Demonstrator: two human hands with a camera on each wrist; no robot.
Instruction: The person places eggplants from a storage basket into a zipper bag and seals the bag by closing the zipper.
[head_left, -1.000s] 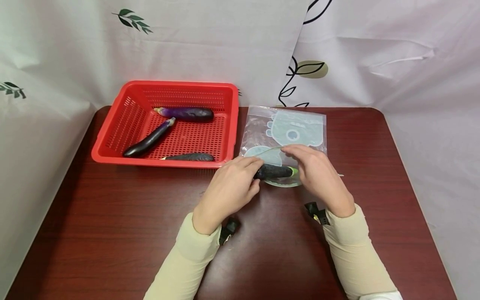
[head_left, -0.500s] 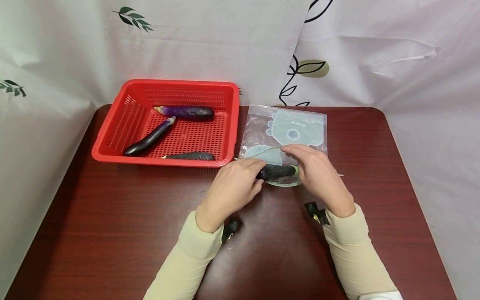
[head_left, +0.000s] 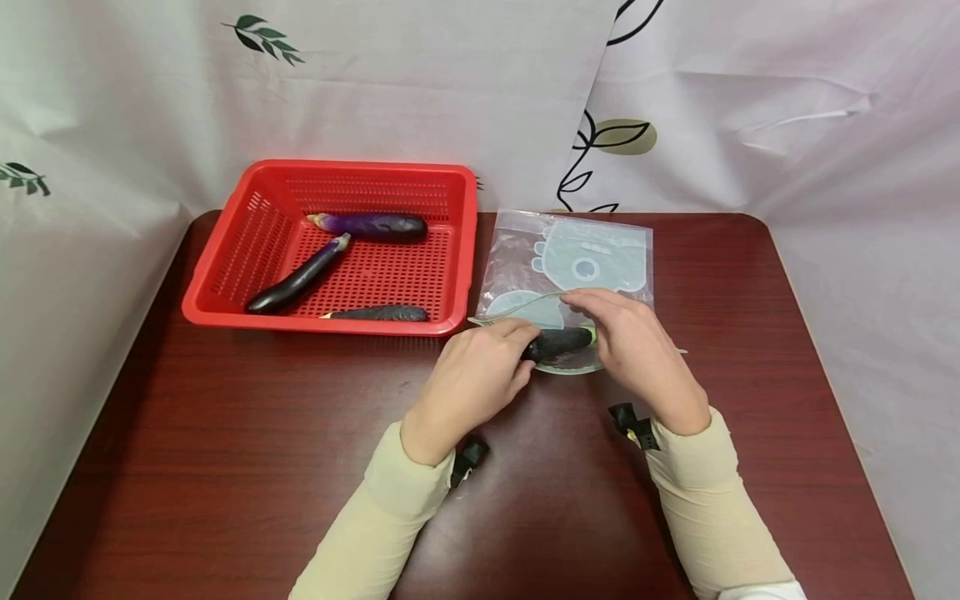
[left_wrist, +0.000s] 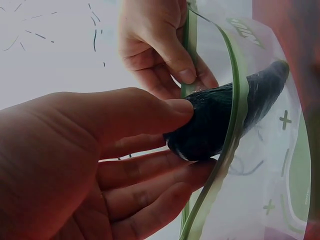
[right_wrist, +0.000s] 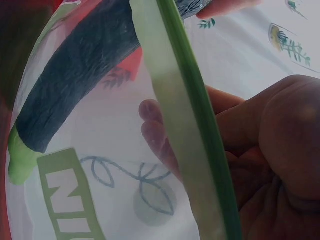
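Note:
A dark eggplant (head_left: 562,343) lies partly inside a clear zip bag (left_wrist: 239,95) with a green-edged mouth and green print. My left hand (head_left: 476,375) grips the eggplant's blunt end, thumb on one side and fingers on the other, at the bag's mouth. The green-tipped end points into the bag, toward the right. My right hand (head_left: 637,354) pinches the bag's edge between thumb and fingers, as the left wrist view shows. In the right wrist view, some of its fingertips (right_wrist: 150,110) appear through the clear film.
A red plastic basket (head_left: 471,242) stands at the back left and holds a purple eggplant (head_left: 382,226) and two dark eggplants. Behind my hands a printed clear bag (head_left: 592,250) lies flat on the brown table (head_left: 247,450). Patterned white sheets (head_left: 420,83) surround the table.
My left hand has moved a little to the right, and the eggplant has slid slightly deeper into the bag. More of the bag's mouth shows at left. My right hand stays put.

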